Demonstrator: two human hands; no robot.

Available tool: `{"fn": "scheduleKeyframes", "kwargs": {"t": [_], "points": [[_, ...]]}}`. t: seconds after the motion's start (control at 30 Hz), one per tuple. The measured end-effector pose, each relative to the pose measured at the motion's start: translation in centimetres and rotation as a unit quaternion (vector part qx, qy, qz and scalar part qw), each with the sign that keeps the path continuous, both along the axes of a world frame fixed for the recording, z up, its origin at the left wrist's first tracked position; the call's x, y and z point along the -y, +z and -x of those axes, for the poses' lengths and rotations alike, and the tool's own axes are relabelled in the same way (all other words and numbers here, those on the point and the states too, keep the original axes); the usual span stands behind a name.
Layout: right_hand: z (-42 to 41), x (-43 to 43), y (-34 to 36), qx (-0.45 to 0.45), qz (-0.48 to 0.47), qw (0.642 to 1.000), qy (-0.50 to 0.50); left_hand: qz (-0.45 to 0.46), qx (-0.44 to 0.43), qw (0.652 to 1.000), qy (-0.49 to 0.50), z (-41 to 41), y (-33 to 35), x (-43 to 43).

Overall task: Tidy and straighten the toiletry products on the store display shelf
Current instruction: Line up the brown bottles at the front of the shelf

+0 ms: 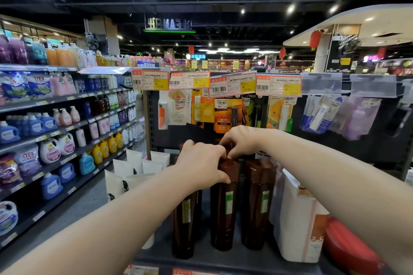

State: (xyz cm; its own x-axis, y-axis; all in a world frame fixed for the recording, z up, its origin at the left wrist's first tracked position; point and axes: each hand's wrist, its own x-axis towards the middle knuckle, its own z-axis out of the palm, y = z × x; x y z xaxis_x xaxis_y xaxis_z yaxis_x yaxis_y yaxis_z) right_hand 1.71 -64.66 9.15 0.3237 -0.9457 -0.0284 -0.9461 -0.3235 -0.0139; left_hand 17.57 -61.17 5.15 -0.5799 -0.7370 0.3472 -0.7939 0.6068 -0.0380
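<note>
Three tall dark brown bottles with green-and-white labels stand upright on the dark display shelf (223, 261). My left hand (201, 162) grips the cap of the middle brown bottle (224, 207), thumb on its front. My right hand (240, 140) reaches over it and pinches the top of a brown bottle further back, which is mostly hidden. The left brown bottle (184, 225) stands under my left wrist. The right brown bottle (257, 203) stands free beside the middle one.
White pouches (134, 169) lean at the left of the shelf. White boxed packs (297, 219) and a red container (348, 248) stand at the right. Hanging packets (225, 114) under orange price tags (232, 85) are just above. A detergent aisle (51, 140) runs along the left.
</note>
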Motion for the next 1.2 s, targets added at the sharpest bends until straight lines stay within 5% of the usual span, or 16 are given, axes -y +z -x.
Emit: {"fn": "scheduleKeyframes", "kwargs": {"t": [0.67, 0.83, 1.2], "points": [[2.6, -4.1, 2.2, 0.051, -0.018, 0.997, -0.051, -0.022, -0.001, 1.0, 0.009, 0.4, 0.3, -0.2], [3.7, -6.0, 0.8, -0.079, -0.077, 0.991, -0.077, -0.033, 0.013, 0.999, 0.001, 0.8, 0.5, 0.3], [2.8, -8.1, 0.5, -0.01, -0.043, 0.998, -0.038, -0.04, 0.018, 0.999, 0.033, 1.1, 0.7, 0.8]]}}
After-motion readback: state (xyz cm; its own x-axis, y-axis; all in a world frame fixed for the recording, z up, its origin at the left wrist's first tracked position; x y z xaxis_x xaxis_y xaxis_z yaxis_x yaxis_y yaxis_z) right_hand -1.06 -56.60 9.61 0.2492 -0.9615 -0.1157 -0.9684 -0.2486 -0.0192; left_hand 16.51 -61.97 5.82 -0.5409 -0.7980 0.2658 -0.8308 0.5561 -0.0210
